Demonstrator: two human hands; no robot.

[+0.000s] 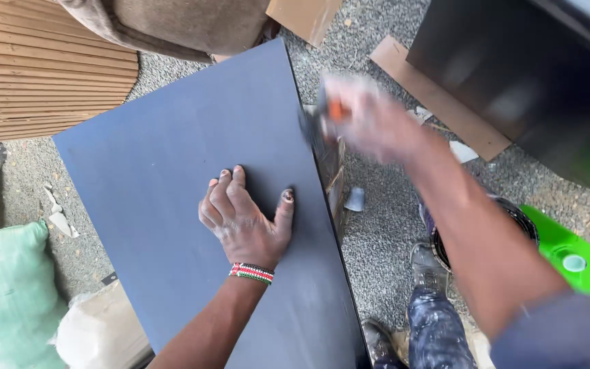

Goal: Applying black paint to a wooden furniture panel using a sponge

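A large dark grey-blue painted board [172,157] lies flat in front of me. My left hand [244,219] presses down on it near its right edge, fingers partly curled, thumb spread; a beaded wristband circles the wrist. My right hand [370,119], blurred by motion, is shut around a paintbrush [329,109] with an orange band, at the board's right edge. The brush's bristles are hard to make out.
Gravel ground lies around the board. A black paint tin [524,222] and a green lid [571,256] sit at right, near my paint-spattered leg and shoe [428,273]. A black cabinet [534,75], cardboard strips [438,99], slatted wood [35,68] and a green sack [8,294] lie about.
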